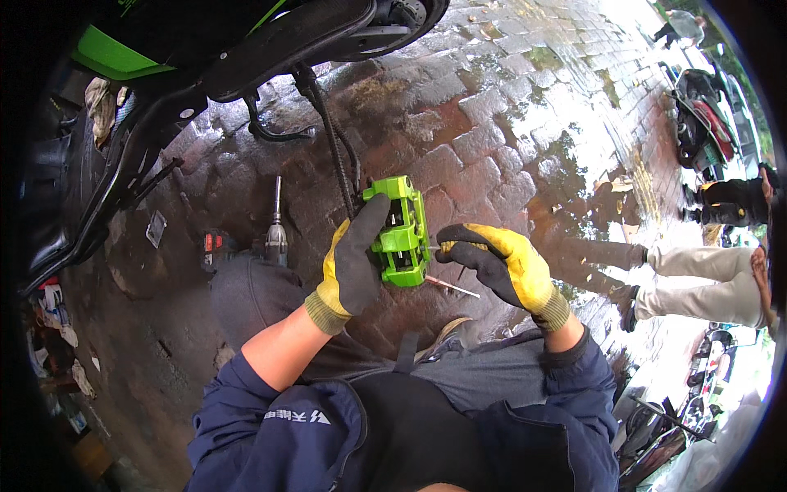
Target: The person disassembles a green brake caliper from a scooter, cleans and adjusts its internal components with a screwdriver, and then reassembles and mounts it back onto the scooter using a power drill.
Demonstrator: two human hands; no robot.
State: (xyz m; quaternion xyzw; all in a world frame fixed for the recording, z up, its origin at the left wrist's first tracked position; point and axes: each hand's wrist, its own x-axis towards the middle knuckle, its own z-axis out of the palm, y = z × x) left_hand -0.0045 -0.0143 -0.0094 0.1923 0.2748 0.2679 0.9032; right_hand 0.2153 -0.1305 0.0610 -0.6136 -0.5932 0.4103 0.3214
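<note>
My left hand (358, 254), in a yellow and dark grey work glove, is closed around a bright green brake caliper (402, 234) and holds it up in front of me. A black hose or cable (332, 143) runs from the scooter above down to the caliper. At the caliper's right side, my gloved right hand (500, 258) pinches a thin metal tool (434, 248). Its tip meets the caliper's edge; the fingers hide most of it, so its exact kind is unclear. Just below the caliper shows a thin pale stick (453, 286).
A black and green scooter (287, 49) looms at the upper left. On the wet brick paving lie a power tool with a long socket (276, 225) and a red and black part (217, 243). At right stand people, one in light trousers (697, 283), near parked scooters (705, 123).
</note>
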